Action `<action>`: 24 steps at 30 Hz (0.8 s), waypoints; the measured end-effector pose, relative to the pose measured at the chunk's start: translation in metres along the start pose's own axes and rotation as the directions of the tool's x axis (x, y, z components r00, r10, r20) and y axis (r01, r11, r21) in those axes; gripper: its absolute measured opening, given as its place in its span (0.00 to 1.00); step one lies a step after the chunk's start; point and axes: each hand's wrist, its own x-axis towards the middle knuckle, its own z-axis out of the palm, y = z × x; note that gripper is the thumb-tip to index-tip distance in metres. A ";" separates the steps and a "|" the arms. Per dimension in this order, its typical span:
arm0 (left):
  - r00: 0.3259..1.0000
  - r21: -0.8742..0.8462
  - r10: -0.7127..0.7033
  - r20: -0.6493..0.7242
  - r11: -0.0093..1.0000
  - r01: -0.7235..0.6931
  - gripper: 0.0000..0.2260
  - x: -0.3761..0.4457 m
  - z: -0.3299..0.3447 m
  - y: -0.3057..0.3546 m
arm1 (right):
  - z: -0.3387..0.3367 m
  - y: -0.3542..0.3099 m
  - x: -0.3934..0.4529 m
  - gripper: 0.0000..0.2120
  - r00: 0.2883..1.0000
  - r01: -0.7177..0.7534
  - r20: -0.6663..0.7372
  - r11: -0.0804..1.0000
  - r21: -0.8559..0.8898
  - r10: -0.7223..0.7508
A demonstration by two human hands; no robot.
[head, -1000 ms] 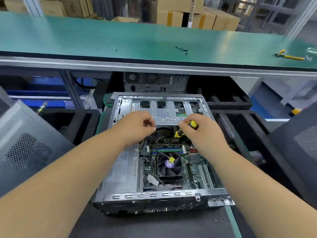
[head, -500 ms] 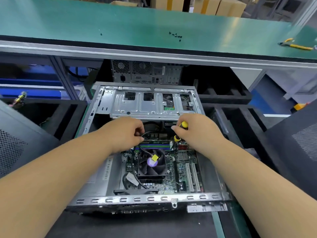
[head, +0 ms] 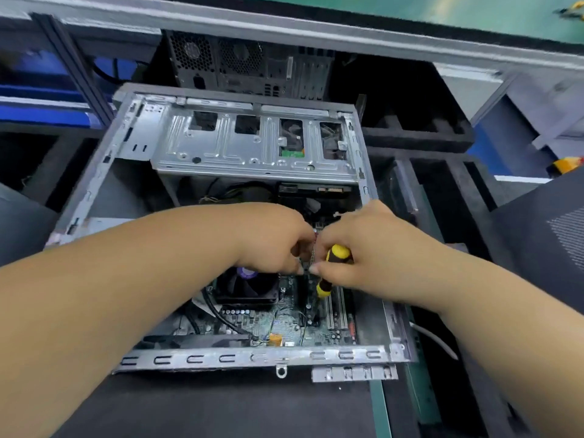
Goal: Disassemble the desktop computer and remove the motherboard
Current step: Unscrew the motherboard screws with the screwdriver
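Observation:
An open desktop case (head: 202, 358) lies flat in front of me, its green motherboard (head: 284, 327) exposed with a black CPU fan (head: 249, 286) on it. A silver drive cage (head: 252, 147) spans the far half. My right hand (head: 363, 248) grips a yellow-and-black screwdriver (head: 336, 257), which points down at the board beside the expansion slots (head: 336, 306). My left hand (head: 271, 241) is curled over the board's middle, its fingertips meeting the right hand's fingers. What the left fingers pinch is hidden.
Another computer tower (head: 249, 64) stands behind the case under a green-topped bench (head: 474, 11). Black foam trays (head: 417, 134) sit to the right. Grey perforated panels (head: 553, 235) flank the work spot. A white cable (head: 433, 339) trails off the case's right side.
Both hands have moved nearer and rightward over the motherboard, coming together beside the slots. The view has tilted down and closer to the case.

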 end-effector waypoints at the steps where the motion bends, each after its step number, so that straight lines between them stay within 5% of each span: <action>1: 1.000 0.000 0.006 0.012 1.000 -0.006 0.12 0.002 0.002 0.000 | 0.002 -0.001 -0.001 0.12 1.000 0.011 0.014 1.000 -0.001 -0.011; 24: 0.983 0.241 0.099 0.155 0.961 -0.135 0.19 0.021 0.041 -0.002 | 0.016 -0.023 0.006 0.14 0.966 0.179 0.202 0.981 -0.079 -0.160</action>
